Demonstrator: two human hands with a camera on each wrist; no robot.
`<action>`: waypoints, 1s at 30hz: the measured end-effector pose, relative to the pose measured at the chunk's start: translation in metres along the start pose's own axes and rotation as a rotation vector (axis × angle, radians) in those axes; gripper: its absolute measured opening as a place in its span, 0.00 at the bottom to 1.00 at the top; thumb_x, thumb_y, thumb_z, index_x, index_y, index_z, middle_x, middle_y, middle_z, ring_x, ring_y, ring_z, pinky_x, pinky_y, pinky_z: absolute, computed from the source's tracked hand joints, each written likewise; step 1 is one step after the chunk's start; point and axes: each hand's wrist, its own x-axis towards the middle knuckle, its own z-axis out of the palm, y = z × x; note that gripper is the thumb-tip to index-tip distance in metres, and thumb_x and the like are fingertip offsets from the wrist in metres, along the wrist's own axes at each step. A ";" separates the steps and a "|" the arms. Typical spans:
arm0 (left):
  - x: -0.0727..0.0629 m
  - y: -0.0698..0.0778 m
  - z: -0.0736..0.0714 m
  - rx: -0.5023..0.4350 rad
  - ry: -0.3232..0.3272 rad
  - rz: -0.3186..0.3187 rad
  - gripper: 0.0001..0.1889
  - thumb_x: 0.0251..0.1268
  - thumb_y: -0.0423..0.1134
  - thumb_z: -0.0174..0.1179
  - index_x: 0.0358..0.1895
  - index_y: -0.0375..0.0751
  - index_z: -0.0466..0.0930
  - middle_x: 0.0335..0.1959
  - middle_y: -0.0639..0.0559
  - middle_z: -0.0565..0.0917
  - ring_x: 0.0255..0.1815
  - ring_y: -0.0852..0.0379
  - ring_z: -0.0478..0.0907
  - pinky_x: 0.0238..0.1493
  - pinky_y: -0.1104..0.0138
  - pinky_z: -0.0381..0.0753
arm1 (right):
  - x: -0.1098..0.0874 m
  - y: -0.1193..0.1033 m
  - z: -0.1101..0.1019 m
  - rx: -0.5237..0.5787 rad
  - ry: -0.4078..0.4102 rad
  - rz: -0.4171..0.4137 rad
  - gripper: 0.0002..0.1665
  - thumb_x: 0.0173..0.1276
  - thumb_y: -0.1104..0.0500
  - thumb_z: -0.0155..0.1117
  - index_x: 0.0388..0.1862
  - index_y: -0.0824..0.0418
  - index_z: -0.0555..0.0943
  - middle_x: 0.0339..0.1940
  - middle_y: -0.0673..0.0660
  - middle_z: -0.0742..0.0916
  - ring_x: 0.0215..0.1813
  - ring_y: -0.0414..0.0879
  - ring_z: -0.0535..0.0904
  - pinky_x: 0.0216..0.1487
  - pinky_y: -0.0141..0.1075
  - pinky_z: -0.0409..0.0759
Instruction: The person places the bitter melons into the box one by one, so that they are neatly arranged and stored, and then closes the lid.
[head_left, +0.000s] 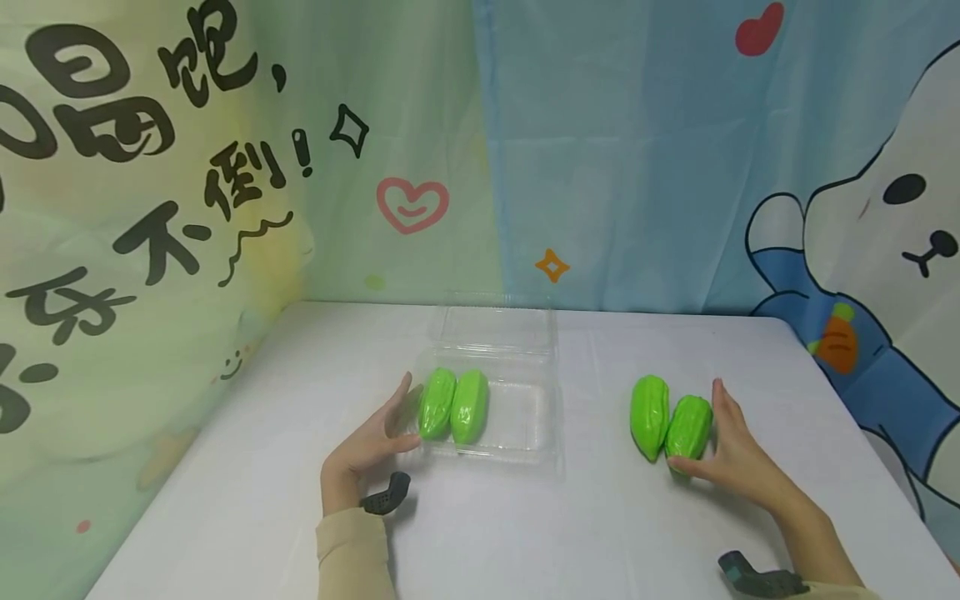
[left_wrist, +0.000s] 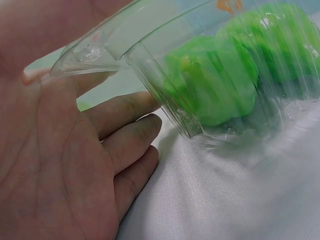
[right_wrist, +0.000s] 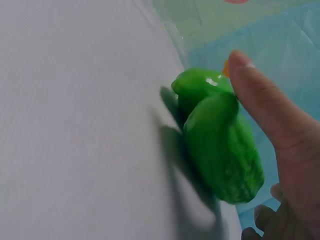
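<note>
Two glossy green ridged toy fruits (head_left: 453, 406), shaped like star fruit, lie side by side at the left of a clear plastic box (head_left: 521, 412). At the box's left side is my left hand (head_left: 375, 442), thumb near the front corner. Its outstretched fingers (left_wrist: 132, 135) meet the clear wall in the left wrist view. Two more green fruits lie on the table to the right, a left one (head_left: 649, 417) and a right one (head_left: 688, 429). Around the right one my right hand (head_left: 731, 450) is spread, thumb near its front end; in the right wrist view firm contact cannot be made out.
The box's transparent lid (head_left: 495, 327) is folded back toward the rear edge. A white cloth covers the table (head_left: 525, 533). Behind it hangs a printed curtain (head_left: 600, 150). A dark wrist camera (head_left: 386, 493) sits on the left wrist, another (head_left: 757, 577) on the right.
</note>
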 end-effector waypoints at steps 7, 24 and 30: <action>0.000 0.000 0.000 -0.016 0.003 -0.018 0.57 0.52 0.44 0.69 0.77 0.58 0.34 0.78 0.51 0.49 0.79 0.50 0.37 0.76 0.47 0.39 | -0.002 0.005 0.002 0.014 -0.020 0.005 0.80 0.50 0.45 0.75 0.72 0.65 0.20 0.74 0.77 0.35 0.73 0.76 0.32 0.63 0.74 0.46; -0.001 0.002 0.001 -0.038 0.000 -0.007 0.57 0.52 0.45 0.69 0.77 0.58 0.34 0.78 0.49 0.49 0.79 0.49 0.36 0.75 0.46 0.39 | -0.006 0.009 0.007 0.017 -0.038 0.012 0.81 0.49 0.45 0.76 0.73 0.65 0.21 0.72 0.80 0.39 0.72 0.78 0.35 0.62 0.74 0.47; 0.000 0.003 0.001 -0.038 0.006 -0.023 0.57 0.51 0.45 0.70 0.77 0.58 0.34 0.78 0.51 0.49 0.79 0.50 0.35 0.75 0.45 0.38 | -0.008 0.009 0.007 0.019 -0.031 0.013 0.80 0.49 0.45 0.76 0.73 0.66 0.22 0.72 0.81 0.40 0.71 0.78 0.37 0.62 0.74 0.47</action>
